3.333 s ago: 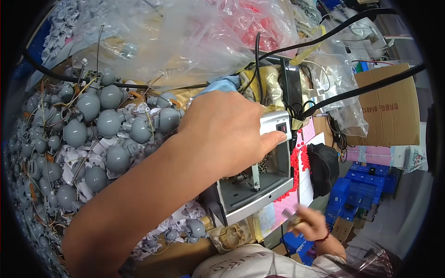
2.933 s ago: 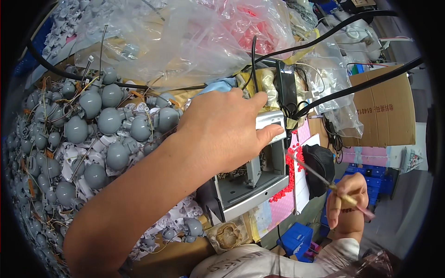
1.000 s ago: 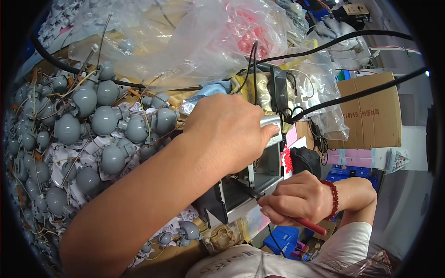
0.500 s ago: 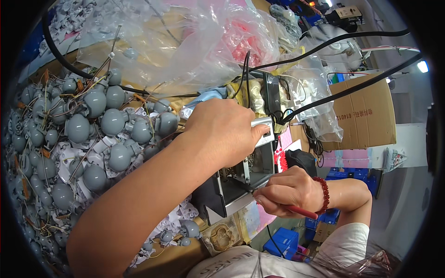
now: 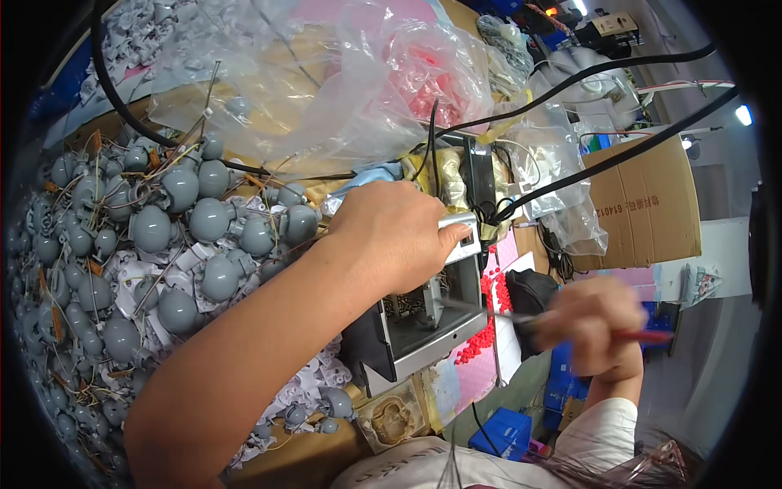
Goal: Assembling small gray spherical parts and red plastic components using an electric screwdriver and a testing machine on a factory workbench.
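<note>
Work with a red-handled tool (image 5: 652, 335) at the front cavity (image 5: 414, 340) of a small silver machine (image 5: 440, 345) seems to be the step in hand. The machine stands close to the near edge of the table (image 5: 314, 451), toward the right side. The left hand (image 5: 391, 236), its forearm slanting from the near edge, arches over the machine's top; most fingers are hidden, so I cannot tell how firmly it grips. The right hand (image 5: 593, 322), blurred, is wrapped around the tool, whose thin shaft (image 5: 498, 313) points leftward to the cavity. In my judgement, the next move calls for steady support and careful aim of the tip.
</note>
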Demonstrator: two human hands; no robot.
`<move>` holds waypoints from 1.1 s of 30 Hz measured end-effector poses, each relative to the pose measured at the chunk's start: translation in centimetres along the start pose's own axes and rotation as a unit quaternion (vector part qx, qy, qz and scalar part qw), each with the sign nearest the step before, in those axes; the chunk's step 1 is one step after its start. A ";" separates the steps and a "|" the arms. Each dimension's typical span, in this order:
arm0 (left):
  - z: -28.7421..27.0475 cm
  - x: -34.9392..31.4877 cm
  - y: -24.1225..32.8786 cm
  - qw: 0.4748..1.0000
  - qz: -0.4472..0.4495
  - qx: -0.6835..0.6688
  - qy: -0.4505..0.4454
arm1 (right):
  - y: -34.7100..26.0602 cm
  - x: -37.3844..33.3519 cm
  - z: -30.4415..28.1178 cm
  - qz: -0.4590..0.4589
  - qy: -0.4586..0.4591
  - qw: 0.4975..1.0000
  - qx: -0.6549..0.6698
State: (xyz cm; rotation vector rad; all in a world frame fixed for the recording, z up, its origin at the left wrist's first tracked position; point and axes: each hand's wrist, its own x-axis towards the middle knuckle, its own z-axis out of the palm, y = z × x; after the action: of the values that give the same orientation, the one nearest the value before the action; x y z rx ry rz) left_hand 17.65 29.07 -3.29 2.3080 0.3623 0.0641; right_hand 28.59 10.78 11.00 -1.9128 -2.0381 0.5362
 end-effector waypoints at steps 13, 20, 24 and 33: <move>0.3 0.4 0.0 1.000 0.007 -0.013 0.007 | 6.3 0.8 2.1 -0.020 -0.164 0.983 0.074; 0.3 0.2 0.1 1.000 0.004 -0.011 0.016 | 7.5 2.1 3.4 -0.190 -0.059 0.974 -0.111; 0.3 0.2 0.2 1.000 -0.002 -0.007 0.008 | 7.2 1.6 4.2 -0.166 -0.018 0.978 -0.123; 0.2 0.2 0.1 1.000 0.008 0.003 0.019 | 6.8 1.0 2.5 0.049 -0.144 0.978 0.146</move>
State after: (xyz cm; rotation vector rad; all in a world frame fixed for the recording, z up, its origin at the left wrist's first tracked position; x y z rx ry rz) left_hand 17.86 28.93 -3.40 2.3189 0.3630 0.1163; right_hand 33.47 11.94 5.64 -1.8482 -1.9008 1.1292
